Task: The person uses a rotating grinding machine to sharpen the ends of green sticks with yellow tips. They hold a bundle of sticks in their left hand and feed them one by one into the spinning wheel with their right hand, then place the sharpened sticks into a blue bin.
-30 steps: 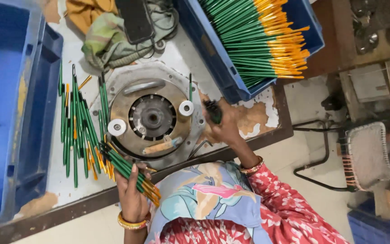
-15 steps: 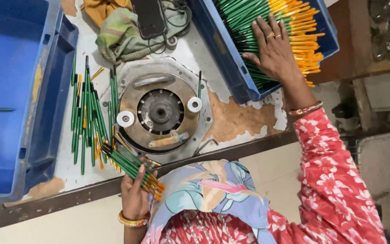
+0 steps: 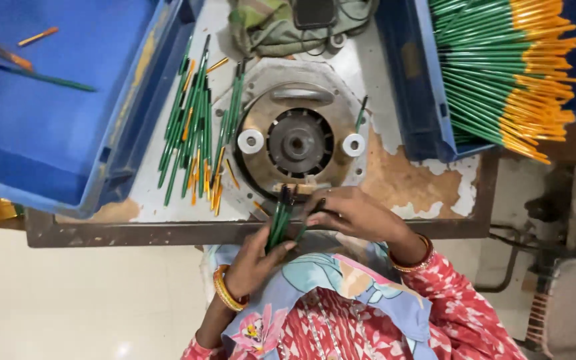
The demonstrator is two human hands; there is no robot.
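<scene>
Pens [image 3: 280, 220], a small bundle of slim green barrels with dark tips, stand nearly upright at the near edge of the worktable [image 3: 428, 183], just in front of the round metal machine [image 3: 299, 142]. We judge them light, stiff and smooth, so likely to slip past one another unless pinched together; we would take them about the middle of the barrels, where the bundle is tightest. Our left hand [image 3: 256, 263] is clenched around the lower part of the bundle, thumb pressing the barrels against the fingers. Our right hand [image 3: 355, 213] is curled over the top, its fingertips [image 3: 315, 215] pinching what looks like one pen; how firmly, we cannot tell. More green and orange pens lie loose [image 3: 191, 137] on the worktable left of the machine. A full blue crate [image 3: 435, 107] of them sits at the far right corner, and a nearly bare blue crate [image 3: 111, 160] at the left edge.
</scene>
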